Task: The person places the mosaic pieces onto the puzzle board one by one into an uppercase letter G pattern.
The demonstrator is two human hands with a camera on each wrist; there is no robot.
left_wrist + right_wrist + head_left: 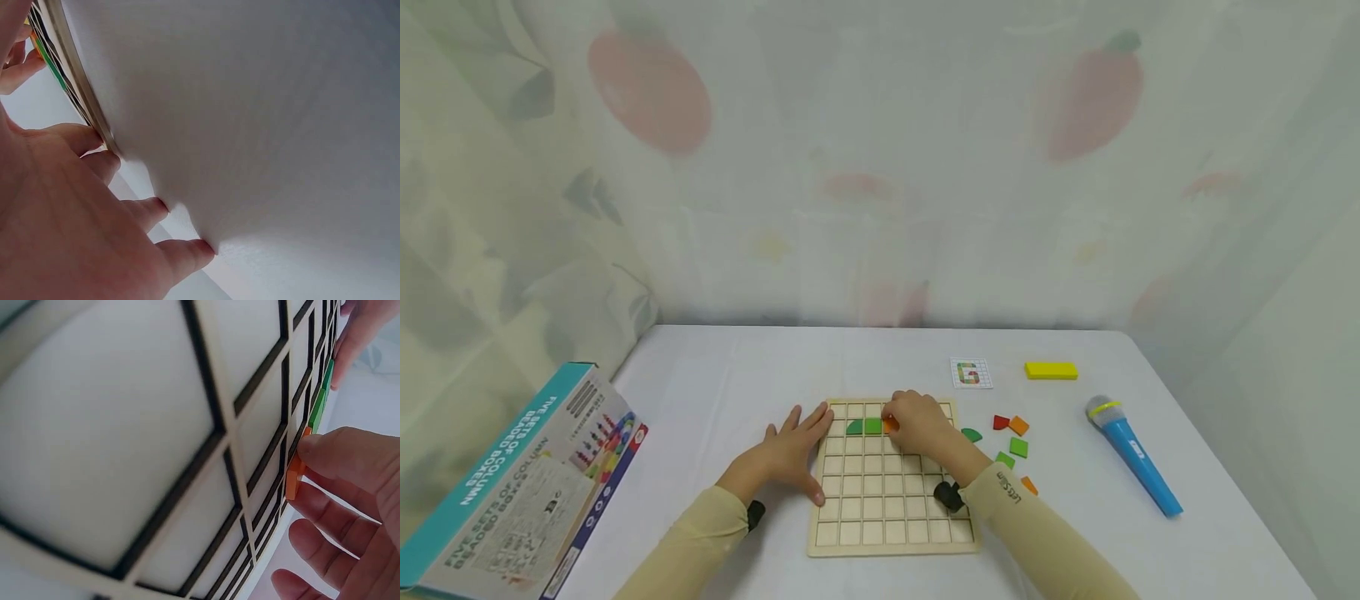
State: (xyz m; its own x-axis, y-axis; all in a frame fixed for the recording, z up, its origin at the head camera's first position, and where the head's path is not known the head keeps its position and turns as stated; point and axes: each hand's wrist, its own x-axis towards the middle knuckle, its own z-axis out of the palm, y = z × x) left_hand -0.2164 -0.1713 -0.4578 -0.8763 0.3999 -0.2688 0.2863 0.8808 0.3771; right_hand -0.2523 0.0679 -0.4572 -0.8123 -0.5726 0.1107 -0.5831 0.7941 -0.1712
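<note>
A wooden grid board lies on the white table. My left hand has its fingers spread at the board's left edge. In the left wrist view, its thumb and index tips are at the board's rim and the other fingertips touch the tablecloth. My right hand pinches an orange tile between thumb and fingers at an upper-row cell. Directly left of that tile sit a light green square tile and a dark green rounded tile.
Right of the board lie loose red, orange and green tiles. Behind them are a pattern card and a yellow block. A blue toy microphone lies far right; a cardboard box stands at left.
</note>
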